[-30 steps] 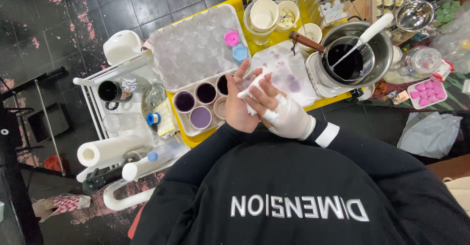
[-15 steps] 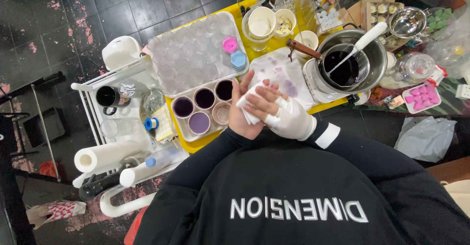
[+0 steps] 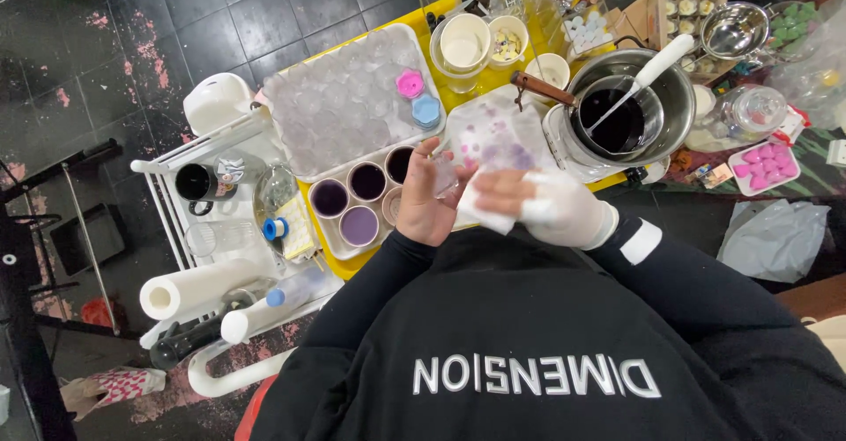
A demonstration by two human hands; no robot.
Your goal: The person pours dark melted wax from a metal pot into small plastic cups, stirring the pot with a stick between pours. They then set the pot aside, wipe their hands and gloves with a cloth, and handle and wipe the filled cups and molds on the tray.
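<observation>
Close together, both hands (image 3: 493, 199) at tray edge (image 3: 352, 252).

A small clear glass cup (image 3: 445, 177) sits tilted in the cupped left hand (image 3: 425, 203), just in front of the tray of purple-filled cups (image 3: 352, 234). A crumpled white paper tissue (image 3: 485, 207), pinched by the white-gloved right hand (image 3: 551, 207), presses against it.

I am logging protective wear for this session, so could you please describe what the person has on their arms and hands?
Both arms are covered by long black sleeves of a black top. The right hand wears a thin white glove reaching the wrist, and a white cuff band shows on the sleeve just behind it. The left hand wears no glove; its sleeve end is plain black.
</observation>
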